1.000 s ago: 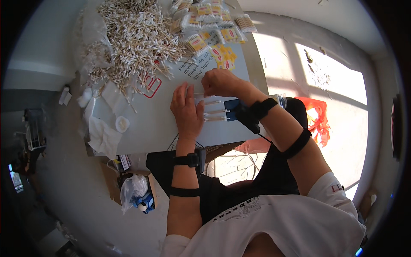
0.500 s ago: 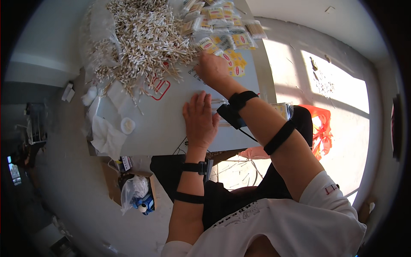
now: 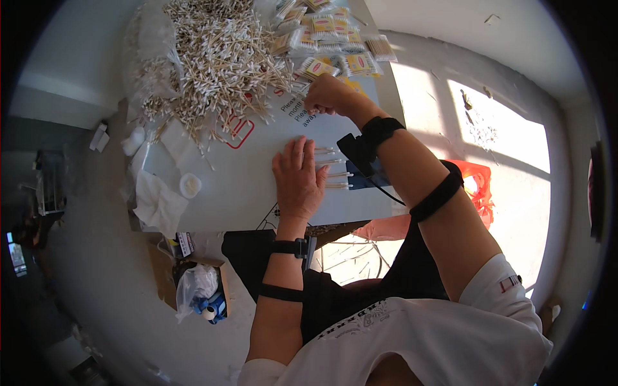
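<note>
- Left hand (image 3: pixel 297 183): laid flat on the grey tabletop (image 3: pixel 235 193), palm down, fingers stretched forward and kept close together, thumb spread toward the right.
- Row of cotton swabs (image 3: pixel 336 186): set out just right of the left hand, beside the thumb; spaced apart, roughly parallel, white tips pointed right. Left ends partly covered by the hand; whether they are pressed by the thumb cannot be told.
- Right hand (image 3: pixel 335 96): held farther forward, beyond the row, fingers curled in and bent downward. Grip contents hidden; whether a swab is pinched cannot be told.
- Heap of loose swabs (image 3: pixel 219 77): piled at the far left of the tabletop, well forward of the left hand; its right edge is placed near the right hand's fingers.
- Filled swab packets (image 3: pixel 328 29): stacked at the far side, just beyond the right hand; yellow labels shown on several.
- Clear plastic bag (image 3: pixel 151 38): bunched against the heap's left side.
- White tissue (image 3: pixel 156 201) and small round white container (image 3: pixel 190 185): left near the tabletop's left edge, well apart from the row.
- Black strap (image 3: pixel 386 130): worn on the right wrist; another black strap (image 3: pixel 283 247) fastened on the left wrist.
- Red bag (image 3: pixel 477 183): seen on the floor, right side.
</note>
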A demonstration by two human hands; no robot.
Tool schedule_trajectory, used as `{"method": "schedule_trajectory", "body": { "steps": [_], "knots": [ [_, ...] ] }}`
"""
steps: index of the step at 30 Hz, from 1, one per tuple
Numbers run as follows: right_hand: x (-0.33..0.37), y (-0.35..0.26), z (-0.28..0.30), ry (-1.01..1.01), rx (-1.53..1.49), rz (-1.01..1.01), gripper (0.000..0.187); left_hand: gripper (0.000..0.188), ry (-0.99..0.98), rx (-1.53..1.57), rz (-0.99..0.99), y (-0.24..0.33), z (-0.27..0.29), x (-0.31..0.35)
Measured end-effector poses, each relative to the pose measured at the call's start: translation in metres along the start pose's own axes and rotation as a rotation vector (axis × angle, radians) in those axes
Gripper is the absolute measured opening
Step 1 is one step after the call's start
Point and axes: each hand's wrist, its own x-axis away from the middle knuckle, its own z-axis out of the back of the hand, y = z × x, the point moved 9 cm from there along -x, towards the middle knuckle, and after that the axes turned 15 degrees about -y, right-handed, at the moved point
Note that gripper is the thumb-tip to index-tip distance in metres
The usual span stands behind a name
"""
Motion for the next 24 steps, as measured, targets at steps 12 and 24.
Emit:
{"method": "schedule_trajectory", "body": {
  "steps": [12, 24],
  "knots": [
    [0.067, 0.007, -0.045, 0.218, 0.554, 0.196, 0.010, 0.058, 0.136, 0.124, -0.041, 0.000, 0.011, 0.003],
    [0.088, 0.008, -0.052, 0.365, 0.520, 0.286, 0.004, 0.025, 0.027, 0.036, -0.072, -0.048, 0.039, -0.051]
  ]
}}
